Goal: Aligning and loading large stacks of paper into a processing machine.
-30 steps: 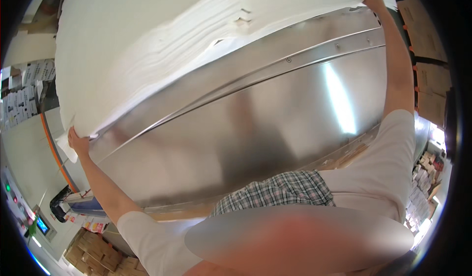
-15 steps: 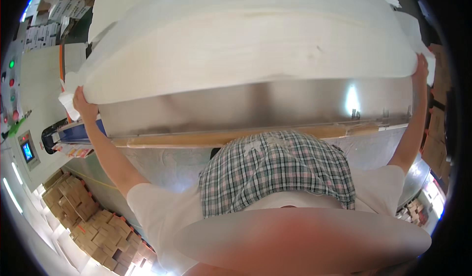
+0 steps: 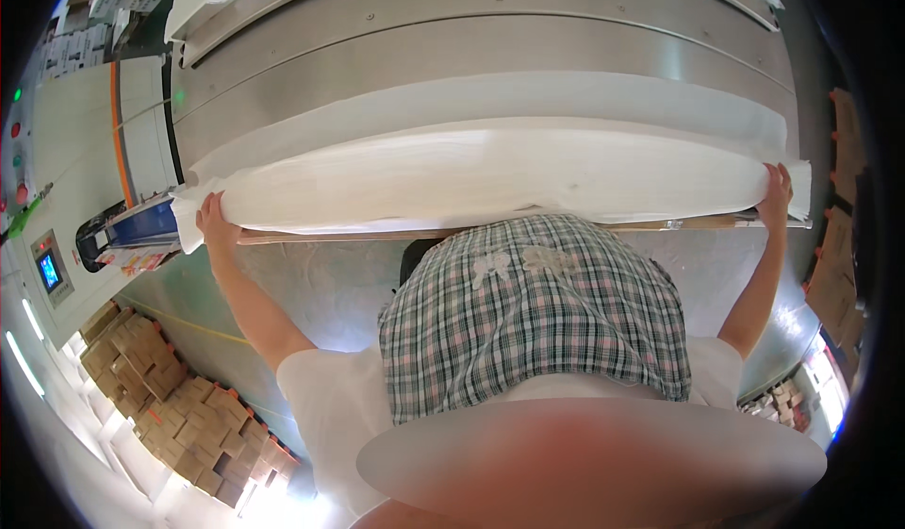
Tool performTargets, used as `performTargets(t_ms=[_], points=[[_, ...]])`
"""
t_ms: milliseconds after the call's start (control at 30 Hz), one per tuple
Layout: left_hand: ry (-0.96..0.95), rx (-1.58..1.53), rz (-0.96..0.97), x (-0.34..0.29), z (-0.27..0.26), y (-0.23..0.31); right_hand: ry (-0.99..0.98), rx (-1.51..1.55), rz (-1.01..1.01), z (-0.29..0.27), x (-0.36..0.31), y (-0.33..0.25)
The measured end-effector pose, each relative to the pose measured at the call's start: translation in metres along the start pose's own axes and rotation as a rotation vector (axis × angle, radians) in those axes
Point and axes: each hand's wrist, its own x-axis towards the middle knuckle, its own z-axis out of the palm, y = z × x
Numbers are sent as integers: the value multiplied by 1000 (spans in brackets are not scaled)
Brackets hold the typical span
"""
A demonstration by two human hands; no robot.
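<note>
Sheet (image 3: 490,171) held at both ends

So closest to us is our plaid apron (image 3: 537,317). Just past it, the white sheet stretches along the near side of a metal surface (image 3: 490,43). Our left hand (image 3: 215,216) grips its left end, our right hand (image 3: 775,194) pinches the right. Farther off, lower left, we've got piled cartons (image 3: 203,435).

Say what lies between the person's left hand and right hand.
In the head view, white sheeting spans from the left hand to the right hand, a brown strip along its near edge.
</note>
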Motion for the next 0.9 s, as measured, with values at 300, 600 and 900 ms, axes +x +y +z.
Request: performTargets(t_ms=[300,600,900], points=[[-888,71,-106,106,-36,0,-723,-43,62,-21,109,35],[-826,98,34,145,-27,78,-993,-170,61,1,163,87],[397,-551,158,34,-70,158,72,318,-54,-3,168,36]])
